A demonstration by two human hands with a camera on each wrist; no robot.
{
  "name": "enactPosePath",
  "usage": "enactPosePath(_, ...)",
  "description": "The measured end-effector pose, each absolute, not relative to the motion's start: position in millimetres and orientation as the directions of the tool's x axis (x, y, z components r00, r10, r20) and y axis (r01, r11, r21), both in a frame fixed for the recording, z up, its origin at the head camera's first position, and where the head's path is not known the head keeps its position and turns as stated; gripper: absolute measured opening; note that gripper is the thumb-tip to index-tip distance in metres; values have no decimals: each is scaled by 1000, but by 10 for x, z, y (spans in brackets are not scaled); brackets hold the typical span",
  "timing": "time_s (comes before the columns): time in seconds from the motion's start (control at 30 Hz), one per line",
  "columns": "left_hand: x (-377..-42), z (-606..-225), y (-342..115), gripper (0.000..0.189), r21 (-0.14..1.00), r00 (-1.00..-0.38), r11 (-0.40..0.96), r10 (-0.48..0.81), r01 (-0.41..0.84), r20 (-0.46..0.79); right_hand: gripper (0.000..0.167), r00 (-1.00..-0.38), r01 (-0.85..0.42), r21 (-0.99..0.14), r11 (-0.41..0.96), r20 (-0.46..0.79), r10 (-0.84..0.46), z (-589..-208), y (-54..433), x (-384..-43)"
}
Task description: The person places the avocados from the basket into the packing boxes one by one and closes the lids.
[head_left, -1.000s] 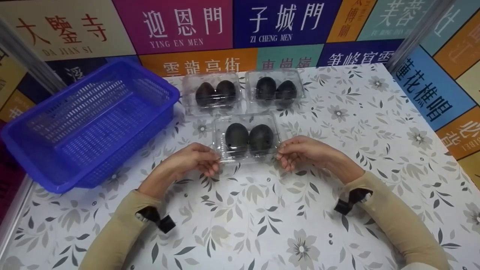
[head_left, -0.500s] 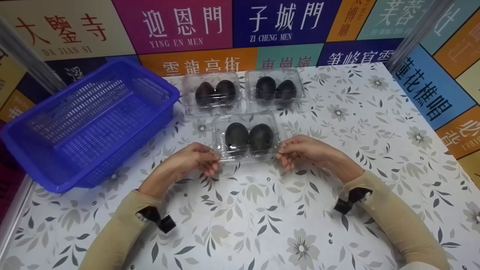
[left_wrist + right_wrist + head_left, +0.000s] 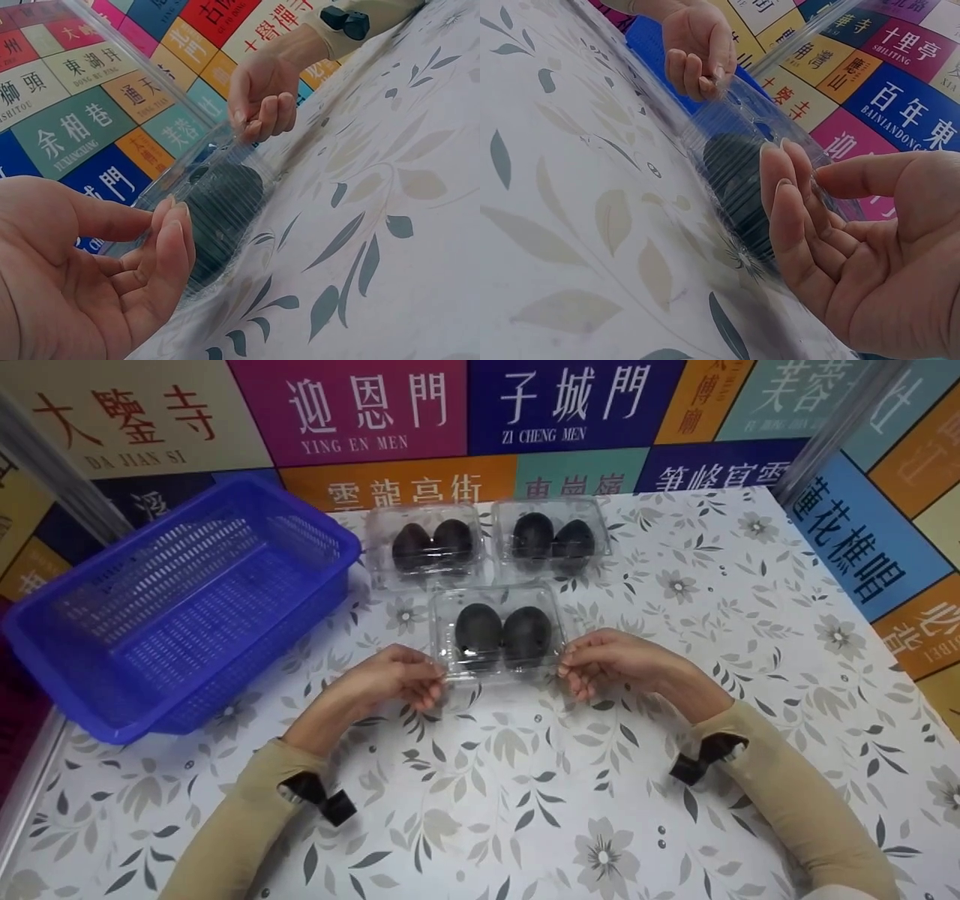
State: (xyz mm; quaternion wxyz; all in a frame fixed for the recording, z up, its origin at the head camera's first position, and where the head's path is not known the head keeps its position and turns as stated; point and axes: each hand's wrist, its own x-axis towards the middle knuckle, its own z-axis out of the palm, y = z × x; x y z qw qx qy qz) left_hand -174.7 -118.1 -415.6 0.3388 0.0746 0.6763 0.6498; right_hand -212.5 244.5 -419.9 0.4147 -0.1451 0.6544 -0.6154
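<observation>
A clear plastic clamshell box [image 3: 442,622] with two dark egg-shaped items [image 3: 478,631] inside sits at the middle of the table, its lid down over them. My left hand [image 3: 394,675] pinches its near left corner between thumb and fingers. At the near right corner, my right hand [image 3: 611,661] pinches the rim the same way. In the left wrist view, the thumb and fingertips of the left hand [image 3: 112,262] meet at the box's thin edge. The right wrist view shows the right hand [image 3: 870,247] with its fingertips on the opposite end of that edge.
Two more clear boxes, one at back left [image 3: 382,529] and one at back right [image 3: 504,514], each hold two dark egg-shaped items. A blue perforated plastic basket [image 3: 300,585] stands at the left. A floral cloth [image 3: 510,810] covers the table, with lettered panels [image 3: 375,405] behind.
Both hands and the box between them have shifted very slightly to the right. The grip at both corners stays the same, and the other boxes and the basket stay in place.
</observation>
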Motion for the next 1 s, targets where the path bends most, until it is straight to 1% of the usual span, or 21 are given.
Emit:
enactPosePath(0.3, -1757, -4190, -1053, 31, 937, -788, 132, 510, -324, -344, 21, -579, 316, -931, 181, -340, -741, -4217, 2582, -2216)
enactPosePath(0.53, -1788, -4207, -957, 33, 938, -795, 116, 502, -328, -340, 21, -552, 322, -929, 183, -341, -761, -4245, 2700, -2307)
enactPosePath(0.73, -1813, -4209, -895, 33, 939, -805, 126, 486, -321, -341, 22, -534, 300, -931, 206, -343, -772, -4242, 2761, -2343)
enactPosePath(1.0, -1856, -4194, -794, 31, 933, -811, 132, 463, -336, -357, 24, -494, 310, -930, 197, -335, -802, -4216, 2860, -2388)
